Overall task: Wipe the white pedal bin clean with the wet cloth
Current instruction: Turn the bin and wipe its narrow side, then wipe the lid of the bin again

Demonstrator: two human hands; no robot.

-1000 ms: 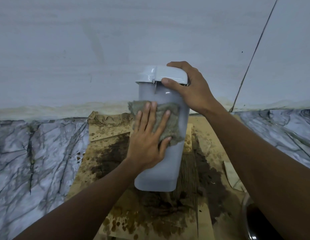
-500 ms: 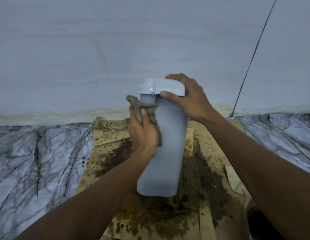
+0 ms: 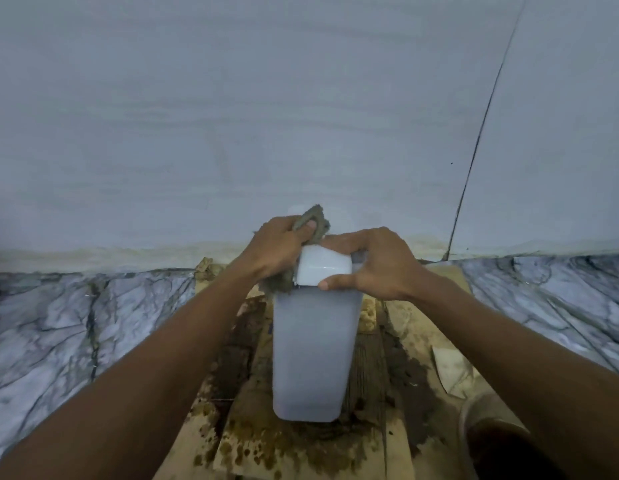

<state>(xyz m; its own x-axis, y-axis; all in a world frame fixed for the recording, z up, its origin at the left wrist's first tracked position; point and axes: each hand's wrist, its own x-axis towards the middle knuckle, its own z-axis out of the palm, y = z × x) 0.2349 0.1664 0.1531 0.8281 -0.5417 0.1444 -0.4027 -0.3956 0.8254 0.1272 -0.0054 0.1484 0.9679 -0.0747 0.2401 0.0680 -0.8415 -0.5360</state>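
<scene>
hands: left hand (image 3: 276,251) grips the wet cloth (image 3: 279,286), bunched at the left edge of the lid (image 3: 323,268); right hand (image 3: 380,268) clasps that lid from the right. white pedal bin (image 3: 311,358): upright on stained cardboard (image 3: 301,441), long axis vertical, body directly below both hands.

Bare forearms (image 3: 155,368) (hands (image 3: 276,249) bare too)

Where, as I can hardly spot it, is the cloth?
Head view: the cloth is bunched in the left hand at the bin top's left side, against the lid.
</scene>
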